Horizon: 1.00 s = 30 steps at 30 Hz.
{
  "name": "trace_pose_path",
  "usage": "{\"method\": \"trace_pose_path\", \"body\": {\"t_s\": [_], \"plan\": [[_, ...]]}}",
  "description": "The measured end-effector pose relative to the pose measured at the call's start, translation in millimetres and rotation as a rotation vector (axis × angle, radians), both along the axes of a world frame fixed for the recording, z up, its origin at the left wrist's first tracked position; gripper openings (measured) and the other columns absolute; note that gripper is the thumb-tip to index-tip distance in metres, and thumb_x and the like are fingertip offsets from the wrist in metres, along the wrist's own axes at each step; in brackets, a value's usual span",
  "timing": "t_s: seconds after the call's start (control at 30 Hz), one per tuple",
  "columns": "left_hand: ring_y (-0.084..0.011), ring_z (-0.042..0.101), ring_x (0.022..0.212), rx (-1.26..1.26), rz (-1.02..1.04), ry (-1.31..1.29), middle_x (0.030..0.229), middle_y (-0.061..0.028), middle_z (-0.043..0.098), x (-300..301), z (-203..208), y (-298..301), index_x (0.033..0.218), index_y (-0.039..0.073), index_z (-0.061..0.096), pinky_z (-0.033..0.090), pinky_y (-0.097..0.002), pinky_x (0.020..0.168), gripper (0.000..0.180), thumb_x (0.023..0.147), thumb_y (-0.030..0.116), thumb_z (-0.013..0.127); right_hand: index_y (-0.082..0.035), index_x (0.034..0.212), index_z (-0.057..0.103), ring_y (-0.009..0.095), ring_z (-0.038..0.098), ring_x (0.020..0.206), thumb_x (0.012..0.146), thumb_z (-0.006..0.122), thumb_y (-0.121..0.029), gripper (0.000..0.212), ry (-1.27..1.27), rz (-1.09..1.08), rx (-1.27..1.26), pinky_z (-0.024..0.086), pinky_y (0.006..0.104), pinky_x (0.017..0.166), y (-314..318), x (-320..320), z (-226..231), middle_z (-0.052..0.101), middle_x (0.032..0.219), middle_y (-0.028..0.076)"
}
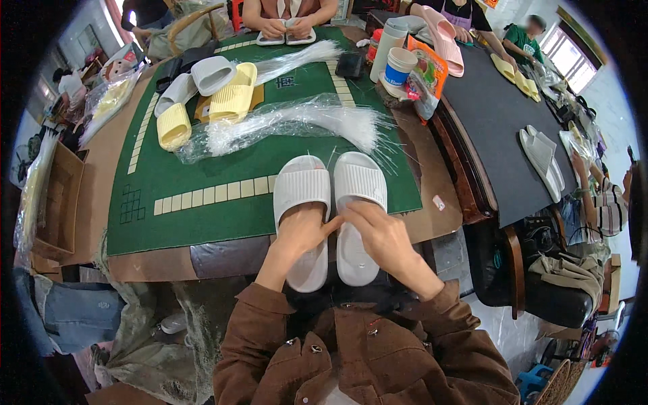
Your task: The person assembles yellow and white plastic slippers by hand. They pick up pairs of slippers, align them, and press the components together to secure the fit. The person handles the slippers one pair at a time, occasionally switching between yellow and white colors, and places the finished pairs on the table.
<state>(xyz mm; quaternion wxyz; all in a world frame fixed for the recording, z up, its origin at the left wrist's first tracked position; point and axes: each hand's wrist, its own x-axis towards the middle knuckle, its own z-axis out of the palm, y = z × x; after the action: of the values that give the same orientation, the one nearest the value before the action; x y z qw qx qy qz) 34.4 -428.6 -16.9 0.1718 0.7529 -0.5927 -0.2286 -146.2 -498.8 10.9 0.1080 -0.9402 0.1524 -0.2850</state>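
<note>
A pair of light grey slide slippers lies side by side at the table's near edge, toes away from me, with ribbed straps. My left hand [301, 226] reaches under the strap of the left slipper [304, 187]; its fingers are mostly hidden there, and its thumb points toward the gap between the two. My right hand [379, 235] is bent over the right slipper [361, 177], fingertips curled at its inner edge by the left thumb. Whether a small piece is pinched there I cannot make out. Thin clear strands stick up between the toes.
A bundle of clear plastic strands [290, 128] in film lies beyond the slippers on the green mat [223, 219]. Yellow slippers [174, 127] and grey slippers [213, 74] sit far left. A white tub [399, 67] stands right. Across the table a person's hands [273, 28] hold slippers.
</note>
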Motion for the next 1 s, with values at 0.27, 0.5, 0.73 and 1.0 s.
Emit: {"method": "trace_pose_path", "body": {"t_s": [0.27, 0.5, 0.73, 1.0], "plan": [[-0.0432, 0.062, 0.094, 0.0, -0.017, 0.019, 0.111, -0.0311, 0.06, 0.5, 1.9, 2.2, 0.106, -0.012, 0.058, 0.051, -0.0471, 0.082, 0.078, 0.09, 0.063, 0.045, 0.0, 0.096, 0.068, 0.023, 0.068, 0.085, 0.079, 0.053, 0.004, 0.023, -0.308, -0.093, 0.552, 0.053, 0.0334, 0.074, -87.2, 29.8, 25.8, 0.07, 0.093, 0.014], [-0.0455, 0.059, 0.101, 0.065, -0.006, 0.062, 0.117, -0.032, 0.057, 1.9, 6.2, 3.6, 0.116, -0.012, 0.053, 0.047, -0.0493, 0.088, 0.081, 0.09, 0.064, 0.044, -0.002, 0.107, 0.067, 0.023, 0.064, 0.089, 0.087, 0.06, -0.012, 0.024, -0.039, -0.052, 0.499, 0.05, 0.033, 0.08, -102.4, 91.8, 11.9, 0.068, 0.104, 0.016], [-0.0426, 0.061, 0.099, -0.008, -0.015, 0.002, 0.112, -0.0293, 0.06, -2.1, -0.9, 1.9, 0.109, -0.01, 0.057, 0.049, -0.0476, 0.086, 0.075, 0.092, 0.062, 0.042, -0.007, 0.087, 0.073, 0.035, 0.064, 0.084, 0.079, 0.069, -0.031, 0.026, 0.1, -0.12, 0.424, 0.05, 0.0428, 0.078, -105.4, 121.2, -12.8, 0.068, 0.093, 0.017], [-0.0451, 0.061, 0.083, -0.225, 0.005, 0.028, 0.094, -0.0293, 0.063, 1.5, -6.0, 4.6, 0.094, -0.009, 0.059, 0.049, -0.0488, 0.075, 0.062, 0.091, 0.053, 0.052, -0.003, 0.092, 0.069, 0.025, 0.066, 0.074, 0.084, 0.066, -0.017, 0.016, -0.228, -0.12, 0.649, 0.051, 0.0345, 0.068, -101.1, 108.7, -6.7, 0.069, 0.081, 0.013]]}}
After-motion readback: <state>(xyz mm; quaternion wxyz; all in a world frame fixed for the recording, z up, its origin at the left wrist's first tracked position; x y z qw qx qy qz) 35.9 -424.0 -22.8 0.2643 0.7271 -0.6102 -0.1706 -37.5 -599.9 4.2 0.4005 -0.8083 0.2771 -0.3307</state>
